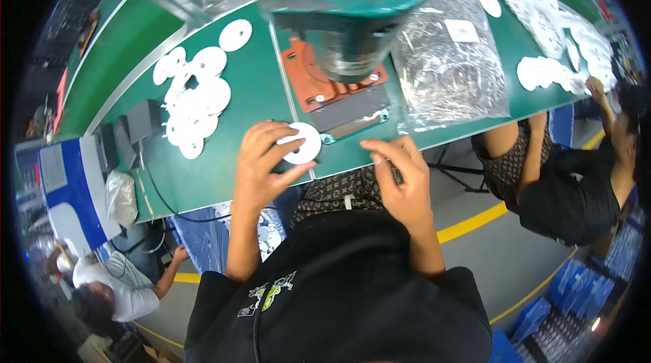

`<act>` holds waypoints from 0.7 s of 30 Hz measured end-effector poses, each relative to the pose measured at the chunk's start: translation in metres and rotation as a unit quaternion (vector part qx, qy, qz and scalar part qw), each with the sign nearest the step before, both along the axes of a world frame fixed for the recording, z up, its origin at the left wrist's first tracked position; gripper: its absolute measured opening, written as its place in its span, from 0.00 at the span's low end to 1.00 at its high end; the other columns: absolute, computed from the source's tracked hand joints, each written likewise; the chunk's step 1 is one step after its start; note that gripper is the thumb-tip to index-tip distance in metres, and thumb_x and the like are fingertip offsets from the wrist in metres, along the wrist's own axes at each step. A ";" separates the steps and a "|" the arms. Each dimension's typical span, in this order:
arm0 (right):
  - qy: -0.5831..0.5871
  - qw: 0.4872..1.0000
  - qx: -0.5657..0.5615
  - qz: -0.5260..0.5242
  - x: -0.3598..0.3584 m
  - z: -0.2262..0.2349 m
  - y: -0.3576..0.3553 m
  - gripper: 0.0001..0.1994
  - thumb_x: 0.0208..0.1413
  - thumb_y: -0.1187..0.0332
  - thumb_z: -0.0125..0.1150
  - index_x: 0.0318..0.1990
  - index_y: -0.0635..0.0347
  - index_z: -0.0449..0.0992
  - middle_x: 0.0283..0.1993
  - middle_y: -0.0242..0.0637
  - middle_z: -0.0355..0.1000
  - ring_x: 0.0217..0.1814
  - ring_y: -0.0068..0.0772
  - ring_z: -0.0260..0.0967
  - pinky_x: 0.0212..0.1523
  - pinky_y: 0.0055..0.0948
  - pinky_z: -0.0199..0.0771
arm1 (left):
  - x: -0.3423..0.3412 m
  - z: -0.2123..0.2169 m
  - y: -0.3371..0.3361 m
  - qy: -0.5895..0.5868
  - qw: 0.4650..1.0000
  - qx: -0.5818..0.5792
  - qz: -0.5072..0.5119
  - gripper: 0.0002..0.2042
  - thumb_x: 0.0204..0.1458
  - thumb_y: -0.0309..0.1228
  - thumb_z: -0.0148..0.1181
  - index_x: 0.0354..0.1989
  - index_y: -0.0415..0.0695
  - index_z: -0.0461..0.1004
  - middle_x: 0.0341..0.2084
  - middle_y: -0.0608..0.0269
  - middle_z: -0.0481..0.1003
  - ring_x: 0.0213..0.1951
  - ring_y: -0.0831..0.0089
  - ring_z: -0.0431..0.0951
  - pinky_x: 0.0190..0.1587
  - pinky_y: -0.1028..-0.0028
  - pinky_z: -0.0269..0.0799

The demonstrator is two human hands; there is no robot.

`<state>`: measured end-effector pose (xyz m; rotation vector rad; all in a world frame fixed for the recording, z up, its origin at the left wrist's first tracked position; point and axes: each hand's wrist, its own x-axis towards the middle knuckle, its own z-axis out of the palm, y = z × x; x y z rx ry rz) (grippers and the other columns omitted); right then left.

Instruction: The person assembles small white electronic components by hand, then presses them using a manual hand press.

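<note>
My left hand (261,163) holds a white round disc (303,143) with a centre hole at the front edge of the green workbench (251,91). My right hand (400,173) hovers just right of it near the bench edge, fingers curled, thumb and forefinger pinched together; whether something tiny sits between them is too small to tell. Straight ahead stands a green press machine (352,3) over an orange base plate (305,78) and a grey metal plate (349,110).
A pile of white discs (193,95) lies left on the bench. A clear plastic bag of small parts (447,64) lies right of the press. More white discs (556,30) sit far right, where another person (576,173) sits. A third person (115,292) is lower left.
</note>
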<state>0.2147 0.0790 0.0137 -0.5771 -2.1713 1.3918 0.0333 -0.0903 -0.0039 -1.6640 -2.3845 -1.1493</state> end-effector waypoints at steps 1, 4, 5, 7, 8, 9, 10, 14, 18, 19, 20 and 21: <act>0.031 0.999 0.019 0.020 -0.005 -0.004 -0.005 0.15 0.54 0.84 0.58 0.48 0.60 0.79 0.33 0.40 0.71 0.33 0.30 0.71 0.35 0.26 0.70 | 0.006 -0.002 -0.003 0.001 1.000 -0.008 0.003 0.20 0.33 0.33 0.77 0.37 0.46 0.81 0.41 0.63 0.78 0.49 0.59 0.76 0.56 0.55 0.68; 0.032 0.992 -0.111 0.041 -0.019 -0.016 -0.029 0.12 0.55 0.81 0.61 0.47 0.63 0.77 0.36 0.41 0.76 0.35 0.27 0.75 0.34 0.25 0.73 | 0.020 -0.004 -0.006 -0.014 1.000 -0.011 0.025 0.19 0.34 0.34 0.77 0.38 0.47 0.81 0.42 0.64 0.78 0.51 0.60 0.76 0.61 0.51 0.64; 0.063 0.983 -0.168 0.043 -0.025 -0.022 -0.034 0.10 0.55 0.80 0.62 0.46 0.64 0.77 0.37 0.41 0.77 0.34 0.25 0.75 0.33 0.23 0.74 | 0.025 -0.004 -0.005 -0.011 0.999 -0.010 0.028 0.18 0.35 0.35 0.77 0.38 0.47 0.81 0.43 0.65 0.77 0.51 0.60 0.75 0.62 0.51 0.62; 0.093 0.968 -0.227 0.048 -0.036 -0.027 -0.041 0.10 0.55 0.79 0.64 0.44 0.65 0.76 0.38 0.40 0.78 0.32 0.23 0.76 0.32 0.21 0.74 | 0.028 -0.004 -0.006 -0.012 0.999 -0.012 0.038 0.18 0.36 0.35 0.76 0.38 0.47 0.81 0.44 0.65 0.77 0.53 0.60 0.75 0.63 0.49 0.61; 0.095 0.970 -0.208 0.079 -0.039 -0.027 -0.042 0.08 0.57 0.79 0.62 0.44 0.67 0.74 0.38 0.42 0.78 0.35 0.25 0.77 0.36 0.22 0.75 | 0.029 -0.004 -0.007 -0.017 0.999 -0.009 0.037 0.18 0.35 0.34 0.75 0.38 0.47 0.80 0.44 0.64 0.77 0.53 0.60 0.74 0.64 0.49 0.61; 0.098 0.971 -0.186 0.110 -0.043 -0.029 -0.042 0.07 0.59 0.80 0.59 0.44 0.70 0.72 0.38 0.43 0.79 0.38 0.26 0.78 0.41 0.24 0.77 | 0.028 -0.006 -0.007 -0.020 0.999 -0.003 0.035 0.18 0.35 0.34 0.75 0.37 0.46 0.80 0.43 0.64 0.77 0.53 0.60 0.74 0.64 0.49 0.60; 0.087 0.975 -0.162 0.122 -0.044 -0.035 -0.042 0.07 0.58 0.80 0.60 0.44 0.69 0.73 0.37 0.43 0.79 0.39 0.28 0.78 0.39 0.23 0.77 | 0.027 -0.009 -0.008 -0.019 0.999 -0.003 0.037 0.18 0.35 0.34 0.75 0.37 0.46 0.80 0.43 0.64 0.77 0.53 0.60 0.74 0.64 0.49 0.60; 0.041 0.983 -0.115 0.134 -0.043 -0.032 -0.040 0.07 0.57 0.81 0.61 0.43 0.69 0.75 0.36 0.42 0.78 0.39 0.29 0.79 0.38 0.24 0.77 | 0.027 -0.012 -0.009 -0.022 0.999 0.004 0.030 0.17 0.35 0.32 0.74 0.37 0.46 0.79 0.43 0.64 0.76 0.53 0.60 0.74 0.64 0.49 0.60; 0.090 0.982 -0.126 0.108 -0.044 -0.036 -0.040 0.07 0.56 0.80 0.62 0.42 0.67 0.76 0.35 0.41 0.78 0.36 0.27 0.78 0.34 0.24 0.75 | 0.027 -0.011 -0.008 -0.016 0.999 0.005 0.029 0.16 0.36 0.32 0.73 0.36 0.45 0.79 0.43 0.63 0.76 0.52 0.59 0.75 0.63 0.49 0.61; 0.089 0.982 -0.123 0.117 -0.045 -0.035 -0.039 0.07 0.56 0.80 0.62 0.42 0.67 0.76 0.35 0.40 0.78 0.34 0.26 0.77 0.33 0.24 0.74 | 0.027 -0.011 -0.008 -0.013 1.000 0.004 0.028 0.16 0.36 0.32 0.73 0.36 0.45 0.79 0.43 0.63 0.76 0.52 0.59 0.75 0.63 0.49 0.61; 0.092 0.981 -0.124 0.116 -0.045 -0.035 -0.040 0.07 0.56 0.80 0.62 0.42 0.67 0.76 0.35 0.40 0.78 0.34 0.26 0.77 0.33 0.24 0.74 | 0.029 -0.012 -0.009 -0.024 0.999 0.008 0.027 0.16 0.36 0.32 0.73 0.36 0.45 0.79 0.43 0.63 0.76 0.51 0.59 0.75 0.63 0.49 0.62; 0.094 0.982 -0.117 0.113 -0.044 -0.034 -0.041 0.08 0.55 0.80 0.63 0.43 0.67 0.77 0.35 0.40 0.78 0.33 0.26 0.76 0.33 0.24 0.74 | 0.030 -0.013 -0.008 -0.035 0.999 0.013 0.025 0.17 0.36 0.31 0.73 0.36 0.44 0.79 0.43 0.62 0.76 0.51 0.59 0.75 0.63 0.48 0.62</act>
